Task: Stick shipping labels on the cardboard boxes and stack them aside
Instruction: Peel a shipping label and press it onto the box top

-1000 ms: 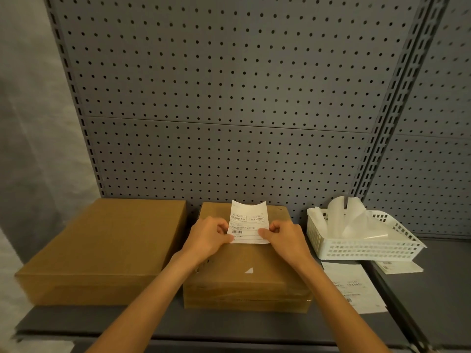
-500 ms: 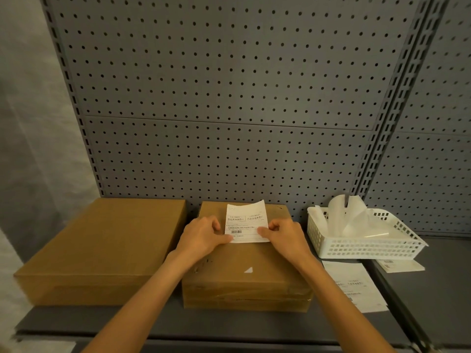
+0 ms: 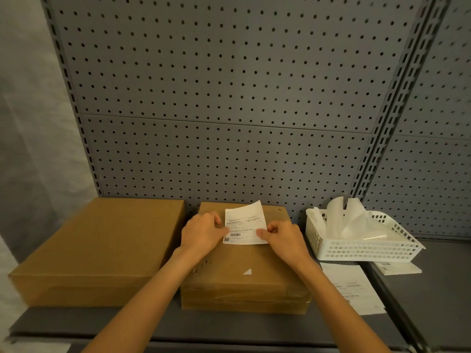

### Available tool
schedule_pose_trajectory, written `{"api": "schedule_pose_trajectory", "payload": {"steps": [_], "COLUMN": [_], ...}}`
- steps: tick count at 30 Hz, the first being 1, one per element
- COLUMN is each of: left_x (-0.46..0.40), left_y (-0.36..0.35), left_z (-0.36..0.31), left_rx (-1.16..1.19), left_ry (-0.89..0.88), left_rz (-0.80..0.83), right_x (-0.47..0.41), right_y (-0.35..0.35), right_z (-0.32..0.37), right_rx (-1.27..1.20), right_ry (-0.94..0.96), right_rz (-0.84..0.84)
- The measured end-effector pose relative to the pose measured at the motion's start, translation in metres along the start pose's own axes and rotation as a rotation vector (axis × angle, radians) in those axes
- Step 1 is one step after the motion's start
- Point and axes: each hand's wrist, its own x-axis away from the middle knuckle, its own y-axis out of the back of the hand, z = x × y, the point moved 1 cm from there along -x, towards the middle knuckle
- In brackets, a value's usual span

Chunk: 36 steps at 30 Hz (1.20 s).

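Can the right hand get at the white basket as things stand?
Probably yes, once freed. The basket sits just right of the right hand on the same shelf, with nothing between them. But that hand is pinching the label with the left hand.

The left hand (image 3: pixel 202 233) and right hand (image 3: pixel 285 236) pinched a printed shipping label (image 3: pixel 244 224) by its side edges over the middle cardboard box (image 3: pixel 244 276). A larger box (image 3: pixel 102 248) lay left; a white basket (image 3: pixel 362 247) of backing sheets (image 3: pixel 351 220) stood right.
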Motion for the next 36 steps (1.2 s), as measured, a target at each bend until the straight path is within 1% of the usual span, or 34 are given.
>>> {"api": "schedule_pose_trajectory", "payload": {"steps": [6,16,19,22,25,27,30,32,36], "left_x": [-0.018,-0.046,-0.045,-0.037,-0.025,-0.018,-0.009,-0.006,-0.005], "left_y": [0.0,-0.013,-0.018,-0.024,-0.026,-0.024,-0.02,-0.019,-0.022], "left_z": [-0.007,-0.007,-0.008,-0.007,-0.007,-0.005,-0.002,0.001,0.006], "left_rx": [-0.077,-0.121,-0.141,-0.216,-0.306,-0.311,-0.22,-0.216,-0.252], "left_ry": [0.007,0.014,-0.03,-0.136,-0.231,-0.265,-0.27,-0.269,-0.269], "left_rz": [0.008,-0.039,-0.051,-0.046,-0.001,0.055,0.19,0.27,0.318], "right_x": [0.001,0.0,0.0,0.001,0.002,0.002,0.002,0.001,0.0], "right_y": [0.001,-0.001,-0.001,-0.001,-0.003,-0.003,-0.003,-0.002,-0.002], "right_z": [0.001,0.0,0.0,-0.002,-0.004,-0.004,-0.005,-0.005,-0.002], "right_rx": [0.033,0.038,0.036,0.039,0.02,0.007,-0.007,-0.019,0.015], "right_ry": [0.01,0.017,0.022,0.026,0.027,0.027,0.019,0.019,0.014], "right_rz": [0.005,0.007,0.003,-0.011,-0.048,-0.058,-0.049,-0.039,-0.023]}}
